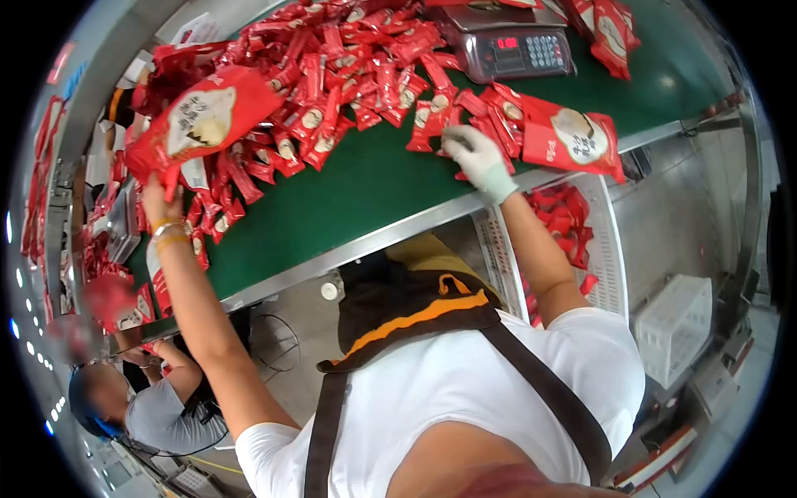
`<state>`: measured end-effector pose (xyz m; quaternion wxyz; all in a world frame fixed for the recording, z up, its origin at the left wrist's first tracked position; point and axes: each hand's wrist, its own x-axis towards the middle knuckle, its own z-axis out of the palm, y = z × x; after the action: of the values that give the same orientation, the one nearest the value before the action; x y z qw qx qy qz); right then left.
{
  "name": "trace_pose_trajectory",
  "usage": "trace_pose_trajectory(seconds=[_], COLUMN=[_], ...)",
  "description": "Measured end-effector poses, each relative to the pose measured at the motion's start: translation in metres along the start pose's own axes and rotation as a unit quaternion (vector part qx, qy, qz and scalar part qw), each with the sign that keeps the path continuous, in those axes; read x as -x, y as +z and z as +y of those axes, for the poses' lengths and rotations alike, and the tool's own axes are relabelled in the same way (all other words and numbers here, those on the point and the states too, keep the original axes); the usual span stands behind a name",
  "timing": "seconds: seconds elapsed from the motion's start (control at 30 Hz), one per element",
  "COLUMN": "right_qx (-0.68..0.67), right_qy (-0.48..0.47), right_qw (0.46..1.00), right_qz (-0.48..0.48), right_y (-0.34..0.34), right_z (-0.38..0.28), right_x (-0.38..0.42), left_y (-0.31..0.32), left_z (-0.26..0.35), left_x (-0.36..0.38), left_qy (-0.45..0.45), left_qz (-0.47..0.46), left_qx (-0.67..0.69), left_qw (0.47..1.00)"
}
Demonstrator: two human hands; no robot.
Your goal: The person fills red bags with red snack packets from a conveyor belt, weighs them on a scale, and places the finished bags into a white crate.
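My left hand [159,203], with a band at the wrist, grips the lower end of a large red bag [207,120] at the left of the green belt. A big heap of small red packets [311,83] lies beside and behind that bag. My right hand [475,158], in a white glove, rests on the belt [365,187] with fingers bent at several small packets [432,116]. What its fingers hold, if anything, is hidden. Just right of it lies another large red bag [573,137], next to more small packets.
A scale [515,50] with a lit display stands at the back. Below the belt's metal edge [407,226] is a white crate [604,241] holding red packets. Another white crate [674,328] is on the floor at right. A co-worker [170,407] is at lower left.
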<state>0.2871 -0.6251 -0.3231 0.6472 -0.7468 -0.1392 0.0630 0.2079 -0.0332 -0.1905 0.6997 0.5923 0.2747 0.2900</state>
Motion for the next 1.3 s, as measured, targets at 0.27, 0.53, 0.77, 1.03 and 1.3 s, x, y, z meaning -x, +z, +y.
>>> trace_pose_trajectory(seconds=[0.27,0.53,0.77,1.03,1.3], right_qx=[0.337,0.099,-0.020,-0.216,-0.138], right_qy=[-0.193,0.194,0.292,0.303,0.079], right_qw=[0.895,0.883,0.920,0.918,0.970], right_qz=[0.218,0.416,0.261,0.135,0.183], right_y=[-0.137,-0.361,-0.316,-0.263,-0.227], right_z=[-0.010,0.123,0.073,0.062,0.010], right_x=[0.020,0.067,0.049,0.029,-0.001], left_y=[0.078,0.038,-0.024,0.012,0.100], left_z=[0.070,-0.006,-0.150,-0.225,-0.196], left_x=[-0.052,0.026,0.167,0.271,0.290], left_qy=[0.107,0.053,-0.172,-0.306,-0.241], left_qz=[-0.015,-0.040,0.015,-0.147,-0.268], left_qx=[0.172,0.109,0.248,0.214,0.150], left_qw=[0.979,0.992,0.953,0.916,0.921])
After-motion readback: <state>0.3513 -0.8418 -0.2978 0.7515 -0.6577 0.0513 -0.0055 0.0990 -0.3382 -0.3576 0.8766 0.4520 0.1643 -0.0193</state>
